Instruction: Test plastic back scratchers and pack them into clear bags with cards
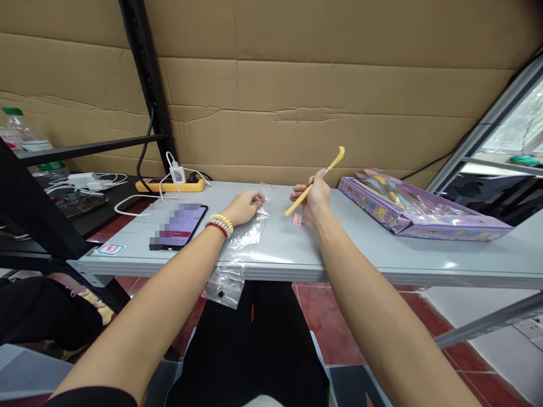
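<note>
In my right hand [316,195] is a slim yellow stick [299,202] with a hooked, rounded upper end, pen-like in shape. The thumb presses it against the hand, and it slants up to the right above the table. My left hand [247,206] lies over a long clear plastic bag [250,233], its fingers curled together on the bag's edge. The bag runs down across the table's front edge and hangs over it. Under my right hand a small pink-and-white label [298,220] shows on the tabletop.
To the right stands an open purple box [453,229] holding plastic-wrapped items. At left are a phone [182,226], a white cable and an orange power strip [169,185]. Cardboard [297,113] backs the grey table [382,257]. Someone's dark-clothed leg [46,311] is at far left.
</note>
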Tool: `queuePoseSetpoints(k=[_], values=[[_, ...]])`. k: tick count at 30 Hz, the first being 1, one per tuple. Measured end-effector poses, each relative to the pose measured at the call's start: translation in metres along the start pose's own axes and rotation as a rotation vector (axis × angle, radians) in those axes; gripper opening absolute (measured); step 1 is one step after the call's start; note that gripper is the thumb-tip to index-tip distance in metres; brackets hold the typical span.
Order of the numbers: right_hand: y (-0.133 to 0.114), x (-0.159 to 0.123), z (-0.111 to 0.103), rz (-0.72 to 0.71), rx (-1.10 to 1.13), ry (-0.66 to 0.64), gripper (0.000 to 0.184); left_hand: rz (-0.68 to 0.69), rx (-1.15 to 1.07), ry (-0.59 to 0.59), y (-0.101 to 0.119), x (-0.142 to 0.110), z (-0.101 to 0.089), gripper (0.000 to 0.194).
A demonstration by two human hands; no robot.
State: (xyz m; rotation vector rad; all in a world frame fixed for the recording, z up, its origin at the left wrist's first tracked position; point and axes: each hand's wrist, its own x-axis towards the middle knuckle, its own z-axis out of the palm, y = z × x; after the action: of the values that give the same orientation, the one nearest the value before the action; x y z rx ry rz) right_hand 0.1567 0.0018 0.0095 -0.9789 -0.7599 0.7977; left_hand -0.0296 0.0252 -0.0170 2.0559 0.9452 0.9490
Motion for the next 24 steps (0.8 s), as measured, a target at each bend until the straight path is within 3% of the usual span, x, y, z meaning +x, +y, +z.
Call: queuePoseSetpoints(k=[5, 9, 12, 14, 19, 22, 24], values=[[-0.003, -0.011, -0.001, -0.08, -0.243, -0.217, 0.036, -0.046, -0.209, -0.167, 0.005, -0.003, -0.002, 0.024], [-0.004, -0.021, -0.003, 0.046, -0.488, -0.536, 0.034, -0.035, -0.386, -0.295, 0.008, -0.006, -0.002, 0.041], [-0.003, -0.021, -0.003, 0.134, -0.477, -0.687, 0.029, -0.048, -0.486, -0.333, 0.01, -0.007, -0.002, 0.054], [-0.003, -0.017, -0.002, 0.117, -0.383, -0.587, 0.019, -0.113, -0.578, -0.354, 0.013, -0.008, -0.004, 0.059], [-0.009, 0.003, -0.01, 0.064, 0.124, 0.018, 0.016, -0.257, -0.816, -0.419, 0.017, -0.005, -0.018, 0.07], [-0.009, 0.014, -0.018, 0.062, 0.278, 0.304, 0.022, -0.269, -0.889, -0.208, 0.014, -0.001, -0.019, 0.067], [-0.005, 0.018, -0.02, 0.065, 0.258, 0.382, 0.025, -0.279, -0.913, -0.037, 0.011, 0.003, -0.015, 0.058]])
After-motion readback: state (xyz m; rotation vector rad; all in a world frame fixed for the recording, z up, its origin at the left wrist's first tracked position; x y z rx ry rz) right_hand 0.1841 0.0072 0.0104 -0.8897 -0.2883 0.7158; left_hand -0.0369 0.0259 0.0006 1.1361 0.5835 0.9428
